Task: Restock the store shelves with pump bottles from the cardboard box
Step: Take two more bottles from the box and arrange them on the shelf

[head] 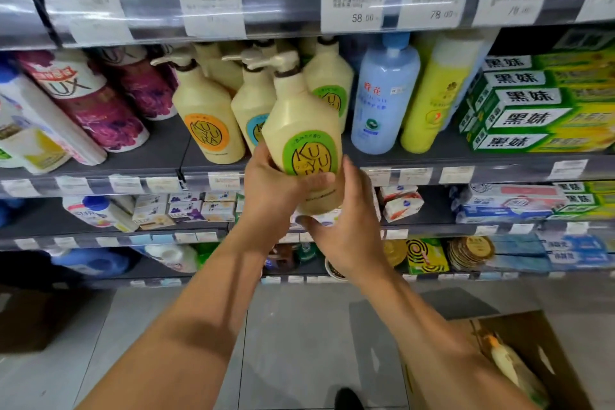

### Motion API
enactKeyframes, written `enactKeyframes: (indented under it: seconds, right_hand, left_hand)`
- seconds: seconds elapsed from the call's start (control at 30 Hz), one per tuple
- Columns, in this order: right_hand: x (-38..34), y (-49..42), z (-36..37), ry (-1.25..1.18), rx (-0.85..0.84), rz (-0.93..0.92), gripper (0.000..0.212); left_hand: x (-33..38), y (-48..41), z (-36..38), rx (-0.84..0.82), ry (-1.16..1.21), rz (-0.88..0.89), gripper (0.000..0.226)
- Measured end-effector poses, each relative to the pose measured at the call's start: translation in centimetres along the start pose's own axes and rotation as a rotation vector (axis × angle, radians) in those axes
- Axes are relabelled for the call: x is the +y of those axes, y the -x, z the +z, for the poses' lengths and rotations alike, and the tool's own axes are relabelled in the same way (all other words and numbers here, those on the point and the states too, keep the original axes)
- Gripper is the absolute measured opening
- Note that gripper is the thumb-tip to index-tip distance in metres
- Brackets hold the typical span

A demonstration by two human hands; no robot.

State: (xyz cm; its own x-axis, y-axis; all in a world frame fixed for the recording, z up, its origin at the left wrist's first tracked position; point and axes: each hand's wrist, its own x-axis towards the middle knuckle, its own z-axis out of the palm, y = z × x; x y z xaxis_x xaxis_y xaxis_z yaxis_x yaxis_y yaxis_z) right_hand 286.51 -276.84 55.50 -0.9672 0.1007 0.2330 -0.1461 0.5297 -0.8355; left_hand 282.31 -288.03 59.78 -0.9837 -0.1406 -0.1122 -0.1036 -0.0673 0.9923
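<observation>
Left hand (276, 178) and right hand (347, 230) grip bottle (304, 130) at shelf (159, 151), unplaced. Several shelved; box (519, 333) holds another.

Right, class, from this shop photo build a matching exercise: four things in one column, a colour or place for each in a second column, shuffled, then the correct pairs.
Things
1. pump bottle held by the left hand and right hand
2. leftmost cream pump bottle on the shelf
3. cardboard box
4. toothpaste boxes

Colour or place
A. on the floor, lower right
B. orange label
C. stacked at the shelf's right end
D. green label

Pairs: 1-D, 2-B, 3-A, 4-C
</observation>
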Motion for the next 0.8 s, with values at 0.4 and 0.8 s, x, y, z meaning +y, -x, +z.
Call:
enactKeyframes:
  seconds: [0.4,0.8]
  right_hand:
    - [3.9,-7.8,4.6,0.076,0.408,0.054,0.090]
    - [4.3,-10.7,6.4,0.070,0.442,0.146,0.102]
  left_hand:
    - [-2.2,-7.0,3.8,0.027,-0.214,0.083,0.083]
    - [-3.0,-5.1,-1.2,0.184,-0.494,0.124,0.021]
